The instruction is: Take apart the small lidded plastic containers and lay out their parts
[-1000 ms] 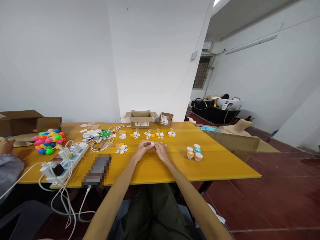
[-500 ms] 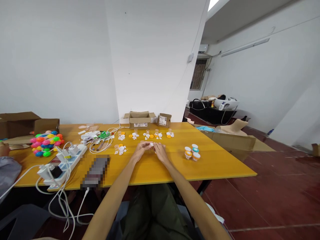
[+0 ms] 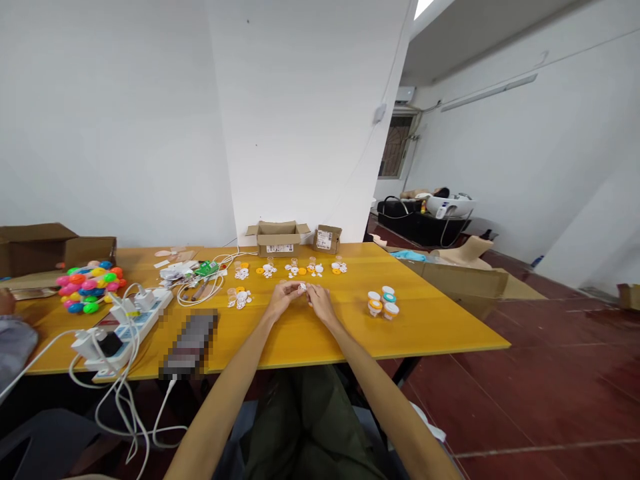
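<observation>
Over the middle of the yellow table (image 3: 300,340), my left hand (image 3: 283,299) and my right hand (image 3: 320,299) meet, fingers closed around a small white plastic piece with holes (image 3: 302,288). Both hands touch it; the fingers cover part of it. Beyond my hands, small piles of white perforated parts (image 3: 267,271), orange rings (image 3: 301,271) and clear cups (image 3: 294,262) lie in a row. Nearer on the left is another pile of white parts (image 3: 242,300) with a clear cup (image 3: 231,293). To the right of my right hand stand several lidded cups (image 3: 391,309) with orange and teal bands.
An open cardboard box (image 3: 278,243) and a smaller box (image 3: 327,240) stand at the wall. Leftward are a phone (image 3: 191,343), a power strip (image 3: 135,333) with tangled cables, and a colourful ball cluster (image 3: 90,287). A person's sleeve (image 3: 17,343) shows at the left edge.
My hands stay together around the white piece, with slight finger movement and the piece turned a little. The whole view has shifted slightly.
</observation>
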Tool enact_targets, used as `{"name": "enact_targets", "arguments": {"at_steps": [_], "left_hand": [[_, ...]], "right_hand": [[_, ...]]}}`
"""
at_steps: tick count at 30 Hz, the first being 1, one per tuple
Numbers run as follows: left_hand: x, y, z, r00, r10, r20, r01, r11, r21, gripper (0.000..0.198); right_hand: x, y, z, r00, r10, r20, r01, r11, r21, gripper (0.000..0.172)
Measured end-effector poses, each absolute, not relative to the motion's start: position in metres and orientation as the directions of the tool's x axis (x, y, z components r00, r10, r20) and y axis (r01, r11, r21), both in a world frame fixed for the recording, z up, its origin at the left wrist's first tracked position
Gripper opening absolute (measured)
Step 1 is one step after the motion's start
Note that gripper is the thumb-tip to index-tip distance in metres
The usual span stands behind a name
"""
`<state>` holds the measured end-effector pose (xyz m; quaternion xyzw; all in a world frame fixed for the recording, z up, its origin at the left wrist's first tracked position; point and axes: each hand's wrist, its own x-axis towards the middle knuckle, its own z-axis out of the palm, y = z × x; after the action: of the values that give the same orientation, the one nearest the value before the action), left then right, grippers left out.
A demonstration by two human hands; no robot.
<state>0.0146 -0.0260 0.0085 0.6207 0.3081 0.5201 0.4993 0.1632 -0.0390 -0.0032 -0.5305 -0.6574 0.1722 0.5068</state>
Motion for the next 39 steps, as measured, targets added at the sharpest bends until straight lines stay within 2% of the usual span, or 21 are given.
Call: {"name": "enact_targets", "arguments": {"at_steps": [9,16,22,30,35,39], "left_hand": [[0.016,-0.023,0.009,0.174,0.855,0.489,0.131,-0.512,0.849,0.014],[0.011,-0.027,0.013,0.072,0.772,0.632,0.342,-0.614,0.711,0.012],[0.003,-0.027,0.017,0.071,0.741,0.667,0.467,-0.616,0.635,0.012],[0.003,-0.032,0.019,0.188,0.726,0.661,0.685,-0.58,0.442,0.017],[0.003,-0.034,0.017,0.125,0.791,0.599,0.777,-0.453,0.437,0.016],[0.001,-0.033,0.015,0.136,0.807,0.574,0.773,-0.449,0.448,0.018]], "right_hand": [[0.163,-0.042,-0.001,0.126,0.85,0.511,0.51,0.387,-0.768,0.05],[0.163,-0.044,-0.001,0.203,0.796,0.571,0.539,0.396,-0.743,0.045],[0.165,-0.041,-0.005,0.196,0.795,0.574,0.543,0.4,-0.739,0.036],[0.167,-0.034,-0.011,0.19,0.792,0.58,0.521,0.42,-0.743,0.028],[0.166,-0.031,-0.013,0.21,0.786,0.582,0.497,0.427,-0.756,0.023],[0.164,-0.033,-0.012,0.205,0.788,0.581,0.483,0.434,-0.76,0.02]]}}
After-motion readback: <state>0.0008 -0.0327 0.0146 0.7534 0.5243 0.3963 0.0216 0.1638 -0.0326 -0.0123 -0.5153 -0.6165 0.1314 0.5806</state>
